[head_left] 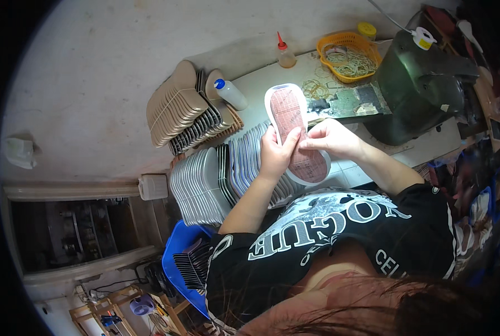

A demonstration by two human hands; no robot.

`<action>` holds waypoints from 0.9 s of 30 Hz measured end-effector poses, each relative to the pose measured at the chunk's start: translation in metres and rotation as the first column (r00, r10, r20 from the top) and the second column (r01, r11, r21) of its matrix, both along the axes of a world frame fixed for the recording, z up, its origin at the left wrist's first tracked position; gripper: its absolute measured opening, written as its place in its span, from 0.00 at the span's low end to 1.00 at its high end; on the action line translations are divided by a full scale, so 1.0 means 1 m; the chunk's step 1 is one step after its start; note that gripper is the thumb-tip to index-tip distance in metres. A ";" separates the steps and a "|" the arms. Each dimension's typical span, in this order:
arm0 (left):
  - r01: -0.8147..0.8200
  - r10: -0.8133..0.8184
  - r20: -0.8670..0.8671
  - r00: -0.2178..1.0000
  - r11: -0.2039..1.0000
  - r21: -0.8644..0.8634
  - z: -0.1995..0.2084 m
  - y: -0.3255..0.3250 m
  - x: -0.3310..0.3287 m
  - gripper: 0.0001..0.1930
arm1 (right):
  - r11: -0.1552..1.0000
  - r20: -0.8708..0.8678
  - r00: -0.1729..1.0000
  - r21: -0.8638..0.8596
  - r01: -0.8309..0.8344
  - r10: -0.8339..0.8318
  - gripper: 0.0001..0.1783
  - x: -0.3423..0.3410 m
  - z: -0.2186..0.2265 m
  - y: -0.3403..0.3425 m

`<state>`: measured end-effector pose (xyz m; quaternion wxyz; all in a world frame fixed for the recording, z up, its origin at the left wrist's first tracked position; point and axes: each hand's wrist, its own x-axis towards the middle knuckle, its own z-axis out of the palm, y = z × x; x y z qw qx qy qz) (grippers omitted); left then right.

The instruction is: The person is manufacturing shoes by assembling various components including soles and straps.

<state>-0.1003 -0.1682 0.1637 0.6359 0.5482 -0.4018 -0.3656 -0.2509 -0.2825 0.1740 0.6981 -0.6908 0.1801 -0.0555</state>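
A shoe insole (292,115), pinkish brown with a white rim, is held up before my chest above the bench. My left hand (275,150) grips its left edge around the middle, the thumb lying across the face. From the other side my right hand (335,138) pinches at the insole's narrow waist, thumb and fingertips pressed together there. Just left of my left forearm stand rows of grey and bluish insoles (197,185) packed upright. Behind them rises a bundle of beige insoles (177,106), tied with a band.
A dark green sewing machine (415,84) stands at the right. A yellow basket (324,51) of rubber bands, a red-tipped squeeze bottle (286,57) and a blue-capped white bottle (233,96) stand along the back. Lower left, a blue bin (174,263) holds more insoles.
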 end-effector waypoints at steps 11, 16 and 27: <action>-0.221 0.218 0.063 0.974 0.974 0.043 -0.027 -0.040 0.034 0.13 | 0.898 0.001 0.978 0.395 0.193 -0.211 0.13 -0.029 -0.013 0.024; -0.286 0.241 0.388 0.890 0.956 0.064 -0.046 -0.066 0.035 0.15 | 0.825 0.062 0.916 0.461 0.326 -0.397 0.13 -0.042 -0.016 0.027; -0.148 0.080 0.297 0.951 0.966 0.214 -0.046 -0.097 0.053 0.19 | 0.622 -0.028 0.933 0.738 0.262 -0.360 0.20 -0.030 -0.020 0.050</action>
